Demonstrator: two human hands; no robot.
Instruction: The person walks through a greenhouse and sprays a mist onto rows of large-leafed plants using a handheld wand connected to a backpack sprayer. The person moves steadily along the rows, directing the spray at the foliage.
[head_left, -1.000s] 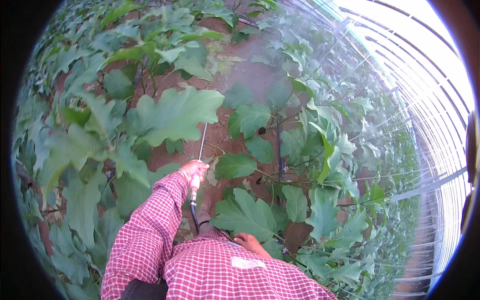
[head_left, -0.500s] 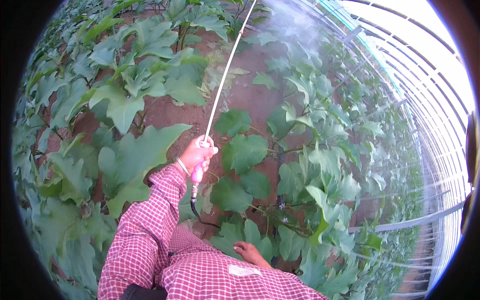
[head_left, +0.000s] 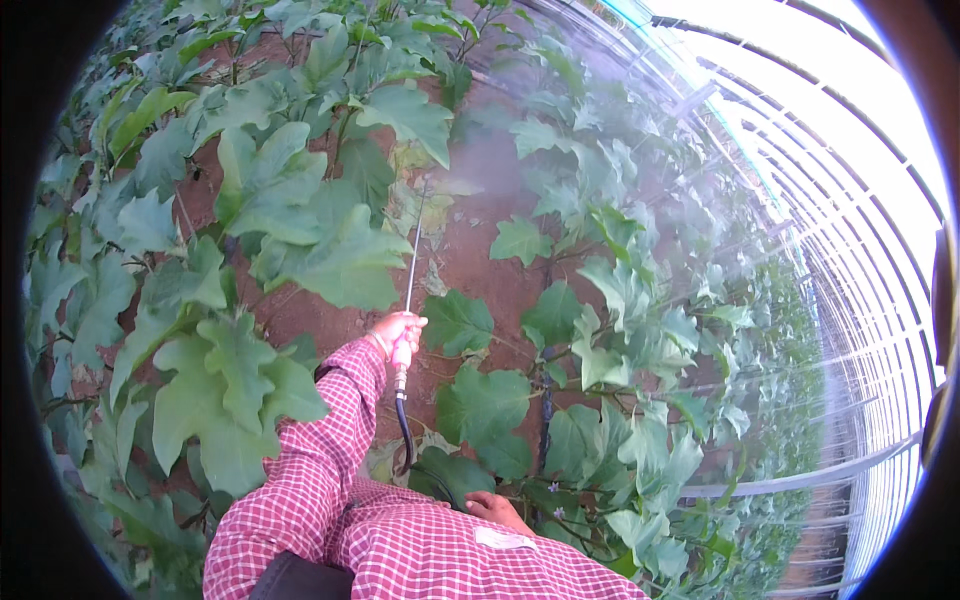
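Your red-and-white checked shirt is filling the nearest ground. Your right grip is resting at the shirt's edge, well below and to the right of your left grip; its fingers are pointing leftward and curling a little, and I cannot tell whether they are closing on anything. A black hose is curving down from beneath the left grip toward your waist.

Your left forearm is slanting up and inward to that grip, the elbow bending out to the left, a thin pale band circling the wrist. The left grip is clamping firmly around the pink handle of a spray wand, fingers wrapping it, with a metal fitting showing just below. The wand's thin rod is pointing forward from the grip, leaning slightly right, over brown soil.

Broad lobed leaves are spreading left of the grip, and more leafy plants are growing to its right. Beyond the rod's tip, pale mist is hanging ahead and rightward. Farther right, curved ribs are arching against bright white.
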